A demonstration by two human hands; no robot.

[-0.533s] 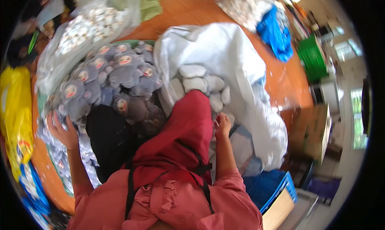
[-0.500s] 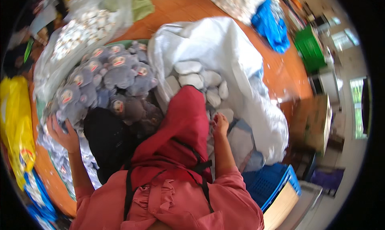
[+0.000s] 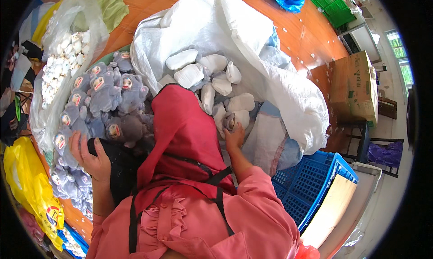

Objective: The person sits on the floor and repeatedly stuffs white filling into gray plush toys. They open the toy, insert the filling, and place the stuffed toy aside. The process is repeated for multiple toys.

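Item: grey plush toy (image 3: pixel 229 122), small, face partly showing, lying among white stuffed pieces (image 3: pixel 189 75) inside the open white sack (image 3: pixel 252 42). Since the earlier frame I see my right hand (image 3: pixel 234 137) pushed deeper into the sack; its fingers now close round the toy. Left hand (image 3: pixel 92 157): fingers spread, resting on the grey plush pile (image 3: pixel 106 94).

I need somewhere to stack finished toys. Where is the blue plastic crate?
In the head view the blue plastic crate sits at lower right, beside the person's right arm, just below the big white sack.
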